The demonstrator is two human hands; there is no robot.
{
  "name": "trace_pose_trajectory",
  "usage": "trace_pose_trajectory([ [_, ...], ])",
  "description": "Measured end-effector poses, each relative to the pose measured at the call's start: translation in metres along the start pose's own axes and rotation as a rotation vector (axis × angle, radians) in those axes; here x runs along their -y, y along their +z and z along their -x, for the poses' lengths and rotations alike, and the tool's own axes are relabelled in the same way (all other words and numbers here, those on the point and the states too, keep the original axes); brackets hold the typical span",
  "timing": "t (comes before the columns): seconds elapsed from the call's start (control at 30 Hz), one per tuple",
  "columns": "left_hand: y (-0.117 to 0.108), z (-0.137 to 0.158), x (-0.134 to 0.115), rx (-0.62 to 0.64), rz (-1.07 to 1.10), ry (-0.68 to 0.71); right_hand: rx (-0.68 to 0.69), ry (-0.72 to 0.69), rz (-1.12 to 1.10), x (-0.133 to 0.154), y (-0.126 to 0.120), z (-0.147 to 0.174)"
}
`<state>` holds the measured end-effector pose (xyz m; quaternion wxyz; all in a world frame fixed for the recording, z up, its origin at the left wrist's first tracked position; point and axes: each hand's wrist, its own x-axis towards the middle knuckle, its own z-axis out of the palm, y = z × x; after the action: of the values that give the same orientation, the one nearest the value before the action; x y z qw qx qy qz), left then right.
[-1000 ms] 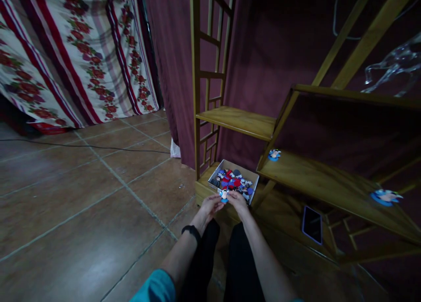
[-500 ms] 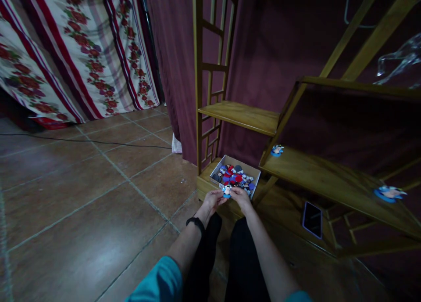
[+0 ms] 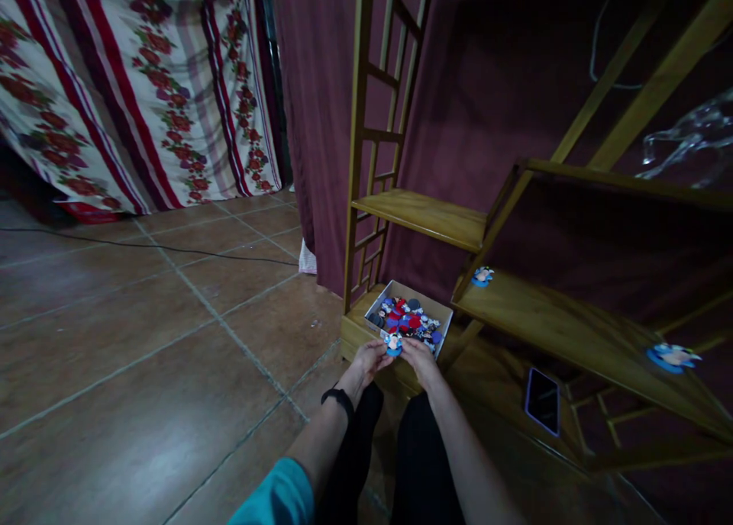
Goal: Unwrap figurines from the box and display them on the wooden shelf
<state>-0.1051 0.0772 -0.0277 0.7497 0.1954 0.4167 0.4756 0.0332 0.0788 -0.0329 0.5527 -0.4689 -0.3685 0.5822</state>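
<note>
Between my two hands is a small figurine [image 3: 393,345] with a round blue base, held upright just in front of a box. My left hand [image 3: 369,359] grips it from the left, a dark band on the wrist. From the other side, my right hand [image 3: 420,359] pinches it too. The open cardboard box [image 3: 443,315] behind them holds a jumble of small figures [image 3: 408,320] in red, purple, white and grey. Two similar blue-based figurines stand on the shelf at right: one figurine [image 3: 482,276] at its left end, another figurine [image 3: 672,357] farther right.
The wooden shelf unit [image 3: 418,212] rises ahead and to the right, with slanting posts. A phone or tablet [image 3: 543,401] lies on its lower board. A clear glass-like ornament [image 3: 687,136] sits higher up. A black cable [image 3: 211,255] crosses the tiled floor [image 3: 172,380] at left.
The view has tilted slightly, so the scene sits a little lower. Both hands keep hold of the figurine, whose blue base now faces me somewhat more.
</note>
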Motion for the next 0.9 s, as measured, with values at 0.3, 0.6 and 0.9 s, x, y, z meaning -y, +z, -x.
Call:
trace_pose_trajectory([
  [0.3, -0.005, 0.002, -0.003, 0.008, -0.005, 0.043, -0.008, -0.022, 0.043, -0.002, 0.004, 0.000],
  [0.6, -0.005, 0.003, 0.000, 0.039, 0.046, 0.063, 0.001, -0.044, 0.043, 0.008, 0.003, 0.011],
  [0.9, -0.001, 0.000, 0.003, 0.011, 0.005, 0.160, 0.027, -0.066, 0.089, 0.004, 0.004, 0.004],
])
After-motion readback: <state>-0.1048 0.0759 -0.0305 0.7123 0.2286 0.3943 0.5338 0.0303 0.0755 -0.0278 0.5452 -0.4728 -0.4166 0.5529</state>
